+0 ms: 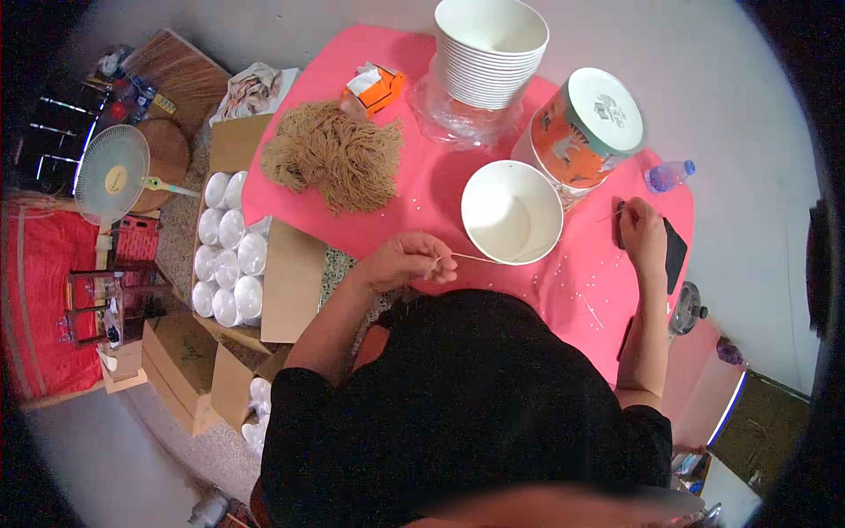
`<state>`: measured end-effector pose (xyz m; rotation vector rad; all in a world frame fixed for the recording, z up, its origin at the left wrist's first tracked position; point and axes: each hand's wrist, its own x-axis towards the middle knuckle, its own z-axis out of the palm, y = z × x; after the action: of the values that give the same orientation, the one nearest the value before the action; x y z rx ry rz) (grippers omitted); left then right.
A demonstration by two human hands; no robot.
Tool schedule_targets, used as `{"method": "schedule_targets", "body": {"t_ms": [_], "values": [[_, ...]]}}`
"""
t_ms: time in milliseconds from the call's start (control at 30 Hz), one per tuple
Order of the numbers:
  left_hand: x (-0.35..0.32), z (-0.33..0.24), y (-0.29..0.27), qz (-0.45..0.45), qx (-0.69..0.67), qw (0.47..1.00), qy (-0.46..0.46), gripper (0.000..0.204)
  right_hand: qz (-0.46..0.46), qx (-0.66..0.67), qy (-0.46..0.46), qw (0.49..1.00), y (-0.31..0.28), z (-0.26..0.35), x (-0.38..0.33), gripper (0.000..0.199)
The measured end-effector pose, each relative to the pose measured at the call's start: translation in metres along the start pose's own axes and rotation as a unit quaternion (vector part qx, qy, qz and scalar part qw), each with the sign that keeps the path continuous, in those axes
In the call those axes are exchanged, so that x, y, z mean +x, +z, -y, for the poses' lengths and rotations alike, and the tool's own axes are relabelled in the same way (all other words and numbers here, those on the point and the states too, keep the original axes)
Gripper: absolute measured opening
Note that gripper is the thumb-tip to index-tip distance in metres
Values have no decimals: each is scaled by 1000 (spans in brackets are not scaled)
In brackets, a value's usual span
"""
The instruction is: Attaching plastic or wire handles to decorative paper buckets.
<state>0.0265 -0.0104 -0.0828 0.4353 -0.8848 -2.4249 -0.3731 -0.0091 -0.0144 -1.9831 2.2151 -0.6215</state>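
Note:
My left hand [410,261] pinches a thin pale string [475,258], which runs rightward along the near rim of a white paper bucket [512,211]. The bucket stands upright with its mouth facing up. My right hand [645,236] is at the table's right side, fingers bent closed beside a flat black object [676,255]. A faint thin line reaches toward those fingers; what they hold is too small to make out. Beyond my left hand lies a bundle of tan cords [334,157].
A tall stack of white buckets [490,57] and a printed bucket with a white lid [607,107] stand at the back. A plastic bottle [671,176] lies right; a tissue pack [380,91] sits far left. White beads dot the pink tablecloth [431,189]. Cartons [295,282] flank the table.

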Motion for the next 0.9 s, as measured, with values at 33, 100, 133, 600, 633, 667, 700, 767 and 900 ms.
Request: {"method": "schedule_targets", "body": {"t_ms": [33,100,133,600,633,667,700,767,900], "values": [[3,1,5,-32,85,996,13,17,-1,-3,2,1000,-2,1,0,11],[9,0,14,-60,168,984,26,16,21,-85,19,996,-7,3,-1,12],[11,-3,18,-114,232,966,1,14,20,-88,22,996,-7,2,-3,12],[59,2,47,-225,374,884,170,15,257,-15,-294,921,43,54,-21,9],[61,5,50,-234,253,929,138,15,256,-14,-295,920,45,54,-21,9],[64,8,51,-237,127,957,104,15,282,27,-285,916,47,54,-22,9],[65,11,51,-239,127,957,105,15,307,67,-274,909,48,56,-22,8],[67,19,46,-218,82,969,79,14,281,68,-297,910,44,60,-26,8],[70,23,32,-217,71,972,58,15,242,58,-351,903,50,65,-29,9]]}}
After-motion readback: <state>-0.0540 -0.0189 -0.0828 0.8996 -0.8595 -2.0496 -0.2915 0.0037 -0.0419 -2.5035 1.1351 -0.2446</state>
